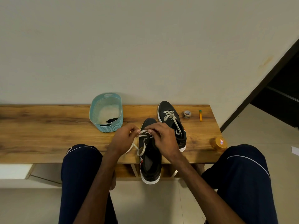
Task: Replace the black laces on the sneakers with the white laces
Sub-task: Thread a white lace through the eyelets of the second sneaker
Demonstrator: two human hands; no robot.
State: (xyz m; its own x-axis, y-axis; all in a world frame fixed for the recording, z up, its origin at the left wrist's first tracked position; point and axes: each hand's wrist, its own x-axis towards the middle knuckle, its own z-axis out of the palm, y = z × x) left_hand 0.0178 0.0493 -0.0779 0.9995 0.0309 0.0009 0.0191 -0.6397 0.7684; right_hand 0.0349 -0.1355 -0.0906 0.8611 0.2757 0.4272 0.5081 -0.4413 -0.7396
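1. Pale, bare wall backs a wooden bench [48, 126]; the person sits facing it, with a knee on either side of the work.
2. Directly under both hands lies the near sneaker [150, 162]. Its toe points away and its heel overhangs the bench edge, probably so the eyelets face up within easy reach.
3. The left hand [124, 138] pinches a white lace [143, 131] between thumb and fingertips. The right hand [163, 139] pinches the same lace just across from it, above the tongue. Slack lace loops down below the left hand.
4. Beyond the right hand stands the far sneaker [171, 120]. It is already threaded in white and looks set aside as finished.
5. Beyond the left hand, a teal basket [106, 101] holds a dark bundle [112, 120], likely the removed black laces, kept clear of the threading.
6. Further out past the right hand are a tape roll [187, 114] and a yellow marker [200, 115]. An amber jar [219, 143] sits at the bench corner, and none of the three is touched.
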